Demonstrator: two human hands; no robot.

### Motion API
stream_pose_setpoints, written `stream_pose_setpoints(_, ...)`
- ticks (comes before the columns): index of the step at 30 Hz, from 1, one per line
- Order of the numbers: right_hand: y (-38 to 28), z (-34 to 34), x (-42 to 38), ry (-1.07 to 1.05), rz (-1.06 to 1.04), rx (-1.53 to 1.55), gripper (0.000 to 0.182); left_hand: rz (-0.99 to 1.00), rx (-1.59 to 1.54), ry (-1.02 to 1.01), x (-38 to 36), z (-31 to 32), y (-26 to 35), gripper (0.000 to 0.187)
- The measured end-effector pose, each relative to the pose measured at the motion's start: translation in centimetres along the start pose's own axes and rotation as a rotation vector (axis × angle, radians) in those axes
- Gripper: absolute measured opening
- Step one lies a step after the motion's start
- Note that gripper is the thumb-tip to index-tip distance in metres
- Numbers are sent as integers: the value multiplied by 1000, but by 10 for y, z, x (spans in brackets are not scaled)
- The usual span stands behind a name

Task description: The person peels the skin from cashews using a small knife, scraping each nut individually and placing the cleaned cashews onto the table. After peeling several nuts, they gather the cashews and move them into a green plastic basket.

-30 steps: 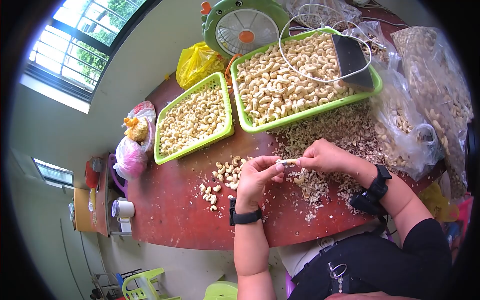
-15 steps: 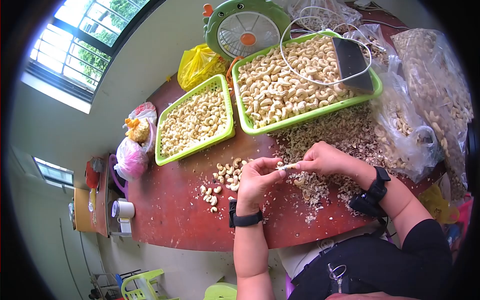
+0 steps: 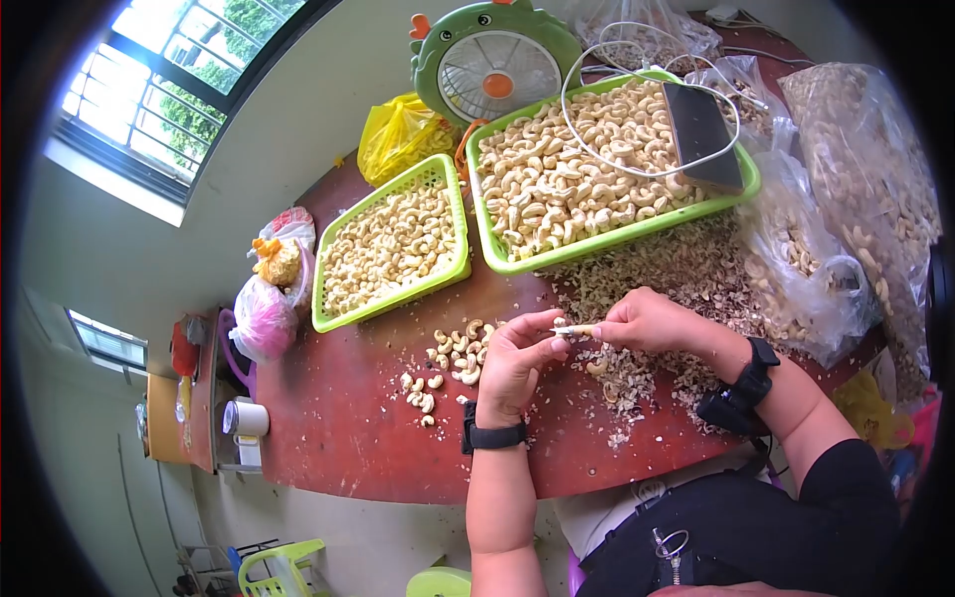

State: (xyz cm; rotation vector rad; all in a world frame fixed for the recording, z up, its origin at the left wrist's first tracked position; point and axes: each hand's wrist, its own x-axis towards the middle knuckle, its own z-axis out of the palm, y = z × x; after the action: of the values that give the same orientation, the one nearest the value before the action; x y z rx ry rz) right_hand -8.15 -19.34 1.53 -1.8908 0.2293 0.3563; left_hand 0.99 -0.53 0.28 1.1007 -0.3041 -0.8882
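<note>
My left hand (image 3: 515, 366) pinches a cashew (image 3: 560, 323) between thumb and fingers, above the red table. In my right hand (image 3: 645, 320) is a small knife (image 3: 585, 329) with a pale handle, its tip at the nut; the fingers hide part of it. Several loose cashews (image 3: 460, 350) lie on the table just left of my left hand. Shreds of cashew skin (image 3: 652, 269) are heaped beyond and beneath my right hand. Behind stand a large green basket (image 3: 622, 234) of cashews and a smaller green basket (image 3: 393, 302) of paler ones.
A phone (image 3: 704, 139) and a white cable (image 3: 637, 171) rest on the large basket. A green fan (image 3: 557, 45) and a yellow bag (image 3: 393, 139) stand behind. Clear bags of cashews (image 3: 856, 169) line the right side. A white mug (image 3: 246, 418) sits at left.
Both hands stay together at the nut with only slight shifts of the fingers and knife. The whole view has moved a little.
</note>
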Motion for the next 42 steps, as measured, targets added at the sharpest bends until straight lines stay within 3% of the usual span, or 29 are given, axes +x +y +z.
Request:
stream_pose_setpoints(25, 4, 0, 7, 11, -69, -53, 39, 176, 54, 64, 4, 6, -9, 36)
stream_pose_setpoints(37, 4, -5, 5, 77, -56, -129, 40, -28, 125, 165, -1, 14, 0, 22)
stream_pose_setpoints(39, 5, -5, 4, 72, -56, -122, 39, -178, 50, 211, 0, 8, 1, 21)
stream_pose_setpoints(42, 3, -7, 4, 70, -16, 62, 38, -208, -5, 186, 1, 0, -2, 21)
